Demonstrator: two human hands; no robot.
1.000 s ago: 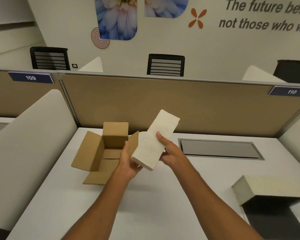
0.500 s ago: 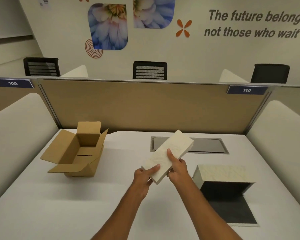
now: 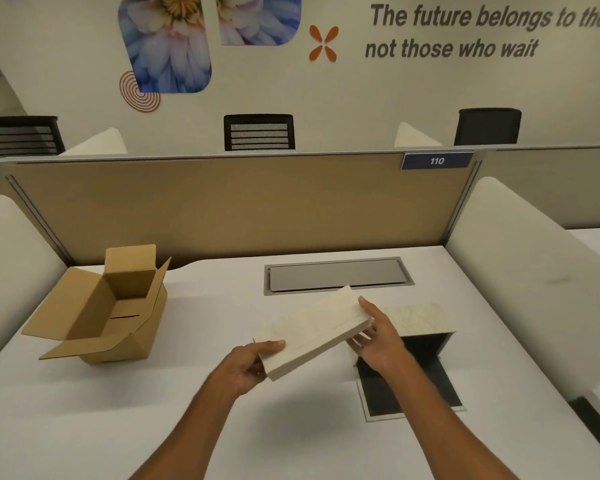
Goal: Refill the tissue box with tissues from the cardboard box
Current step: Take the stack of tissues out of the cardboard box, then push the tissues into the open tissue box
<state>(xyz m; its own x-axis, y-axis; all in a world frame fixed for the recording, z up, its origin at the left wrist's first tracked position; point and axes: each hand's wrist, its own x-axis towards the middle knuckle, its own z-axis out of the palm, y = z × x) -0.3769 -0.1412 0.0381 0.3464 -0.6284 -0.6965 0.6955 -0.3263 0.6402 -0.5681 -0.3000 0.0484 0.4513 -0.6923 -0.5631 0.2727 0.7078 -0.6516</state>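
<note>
Hands share a flat white tissue stack point(image 3: 314, 329), left hand point(image 3: 248, 363) pinching its near end, right hand point(image 3: 378, 337) cupping the far end, just left of the open tissue box point(image 3: 418, 320). Best kept level and squared to that opening. Cardboard box point(image 3: 108, 306) sits well left.

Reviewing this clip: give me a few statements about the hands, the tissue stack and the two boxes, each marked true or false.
1. Both hands hold the tissue stack. True: left hand at its near end, right hand at its far end.
2. The stack rests on the desk. False: it is held above the desk.
3. The cardboard box has its flaps open. True.
4. The cardboard box is full of tissues. False: its visible interior is bare.
5. The tissue box lies left of the hands. False: it is on the right.
</note>
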